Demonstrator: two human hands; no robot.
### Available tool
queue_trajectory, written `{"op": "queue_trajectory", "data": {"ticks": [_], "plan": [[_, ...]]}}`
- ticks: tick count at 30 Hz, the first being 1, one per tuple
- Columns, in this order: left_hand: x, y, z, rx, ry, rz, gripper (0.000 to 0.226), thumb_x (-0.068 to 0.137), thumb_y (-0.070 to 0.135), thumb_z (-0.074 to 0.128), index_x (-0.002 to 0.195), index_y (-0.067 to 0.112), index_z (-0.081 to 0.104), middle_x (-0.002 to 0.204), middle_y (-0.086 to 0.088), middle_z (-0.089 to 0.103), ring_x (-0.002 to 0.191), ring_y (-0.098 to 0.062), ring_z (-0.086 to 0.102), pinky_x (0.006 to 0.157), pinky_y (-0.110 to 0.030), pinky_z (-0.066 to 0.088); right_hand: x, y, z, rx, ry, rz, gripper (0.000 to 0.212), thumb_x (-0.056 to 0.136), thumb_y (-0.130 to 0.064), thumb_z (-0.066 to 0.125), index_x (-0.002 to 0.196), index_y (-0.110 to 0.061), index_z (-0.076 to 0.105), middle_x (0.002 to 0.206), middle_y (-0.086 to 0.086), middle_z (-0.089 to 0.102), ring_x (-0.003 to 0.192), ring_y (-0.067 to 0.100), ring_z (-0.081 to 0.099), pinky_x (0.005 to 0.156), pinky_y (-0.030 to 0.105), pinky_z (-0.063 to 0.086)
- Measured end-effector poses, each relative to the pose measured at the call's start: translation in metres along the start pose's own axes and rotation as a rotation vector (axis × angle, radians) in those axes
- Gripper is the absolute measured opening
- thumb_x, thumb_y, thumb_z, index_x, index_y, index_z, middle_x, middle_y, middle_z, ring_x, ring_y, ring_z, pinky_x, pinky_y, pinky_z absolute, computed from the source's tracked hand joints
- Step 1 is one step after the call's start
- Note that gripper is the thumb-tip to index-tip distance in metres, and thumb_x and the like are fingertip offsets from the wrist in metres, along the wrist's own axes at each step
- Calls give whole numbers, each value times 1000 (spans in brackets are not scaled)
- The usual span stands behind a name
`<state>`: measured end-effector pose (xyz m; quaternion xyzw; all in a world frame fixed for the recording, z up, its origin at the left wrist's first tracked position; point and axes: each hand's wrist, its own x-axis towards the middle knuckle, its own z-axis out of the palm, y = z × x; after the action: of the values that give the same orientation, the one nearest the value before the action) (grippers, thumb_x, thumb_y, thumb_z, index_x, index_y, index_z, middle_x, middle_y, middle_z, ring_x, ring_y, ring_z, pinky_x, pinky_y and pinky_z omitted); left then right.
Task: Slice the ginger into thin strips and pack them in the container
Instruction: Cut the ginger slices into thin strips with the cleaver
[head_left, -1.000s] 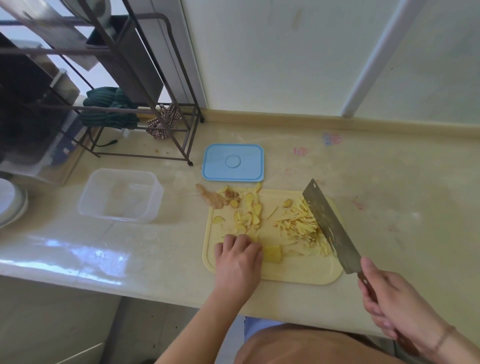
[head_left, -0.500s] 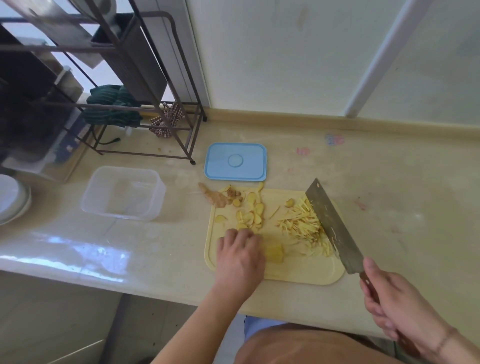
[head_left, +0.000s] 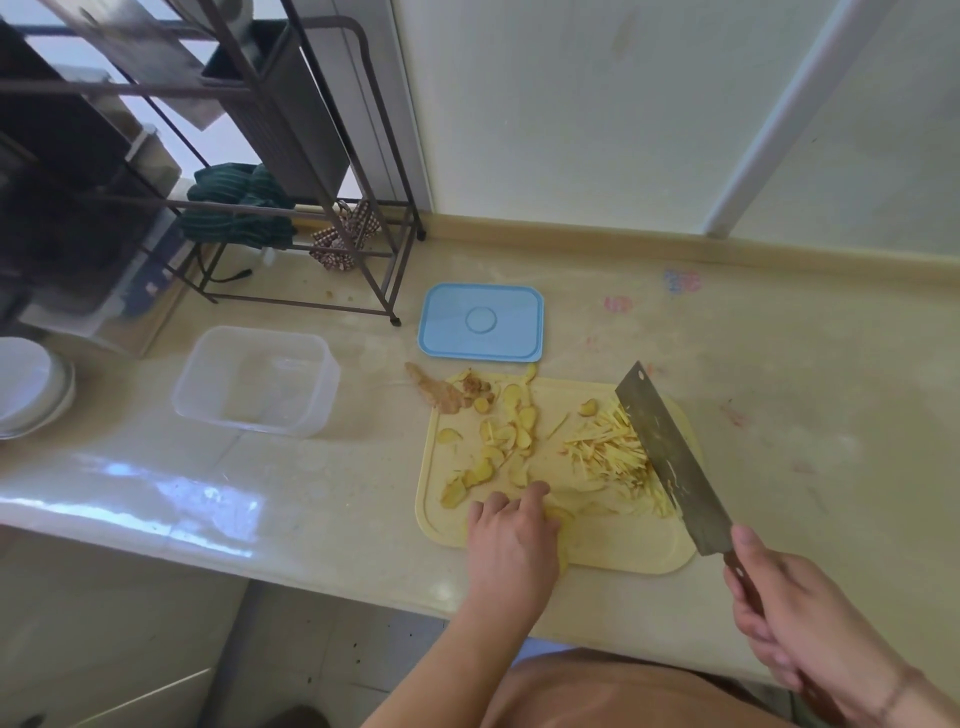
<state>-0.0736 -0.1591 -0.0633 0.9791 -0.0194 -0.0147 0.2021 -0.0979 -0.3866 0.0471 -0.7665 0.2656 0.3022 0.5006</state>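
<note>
Gathering pale yellow ginger slices (head_left: 506, 441) | left hand (head_left: 511, 540) seemingly pinching one, stacking flat advised | right hand (head_left: 795, 618) gripping steel cleaver (head_left: 670, 457)

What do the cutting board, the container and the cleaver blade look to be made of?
Cutting board: likely plastic, matte pale yellow, with a moulded groove along the rim. Container: clear, slightly frosted plastic; the counter shows through its walls. Cleaver blade: steel by the look, dull grey and scuffed, with a hole near the tip; its handle seems dark wood.
</note>
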Motion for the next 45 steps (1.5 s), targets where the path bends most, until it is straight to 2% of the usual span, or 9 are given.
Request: {"op": "queue_trajectory", "data": {"ticks": [6,10,13,17,25,29,36,40,45], "plan": [[6,4,-6,-65,55,76,24,88,38,51,95,23,68,62,11,64,65,-19,59,63,-32,48,1,-3,0,-23,6,-5,81,55,-89,41,68,-9,45,51,8,33,40,18,28,41,21,28],[66,-13,-22,-90,190,50,20,88,25,61,99,15,74,89,-2,70,84,-30,61,73,-39,50,-1,-4,0,-37,3,-10,81,58,-89,40,68,-8,44,50,8,34,40,18,28,41,22,28],[106,-17,-38,-31,-5,-100,29,94,30,62,116,13,68,114,-8,66,112,-35,50,92,-45,41,-2,-4,1,-27,-15,-12,78,73,-84,35,69,-7,43,50,8,34,40,17,27,41,21,27],[125,-18,-42,109,-161,-131,45,93,50,59,125,18,60,123,-3,59,122,-29,41,102,-44,34,-4,-4,0,-6,-29,-19,64,76,-69,37,67,-6,41,50,9,32,40,16,26,40,20,25],[114,1,-44,286,-165,-5,21,87,33,59,98,18,68,94,1,65,105,-28,50,91,-41,22,-6,-2,-3,2,8,0,77,71,-85,36,65,-9,43,50,8,34,39,17,27,39,21,26],[117,9,-51,294,-177,-12,15,85,27,52,75,15,53,79,0,57,92,-25,48,94,-41,29,-8,-3,-3,2,-5,-10,63,76,-71,37,68,-8,42,50,7,33,39,17,27,41,22,26],[95,-3,-48,-129,141,-61,10,84,20,64,86,16,73,82,2,69,88,-28,55,81,-41,42,-8,3,-5,31,-7,-6,63,77,-71,38,69,-9,41,51,7,31,40,17,27,42,22,27],[52,9,-61,-599,-130,-342,8,91,22,67,98,24,70,75,12,66,66,0,59,59,-11,46,-7,6,-9,21,9,-4,75,74,-83,35,71,-9,43,51,5,34,40,17,27,40,21,27],[6,13,-39,-606,-259,-388,21,88,16,68,105,28,62,68,0,69,64,-9,62,56,-18,47,-5,7,-10,26,9,3,79,66,-88,37,70,-9,42,52,6,32,40,17,26,40,20,26]]}}
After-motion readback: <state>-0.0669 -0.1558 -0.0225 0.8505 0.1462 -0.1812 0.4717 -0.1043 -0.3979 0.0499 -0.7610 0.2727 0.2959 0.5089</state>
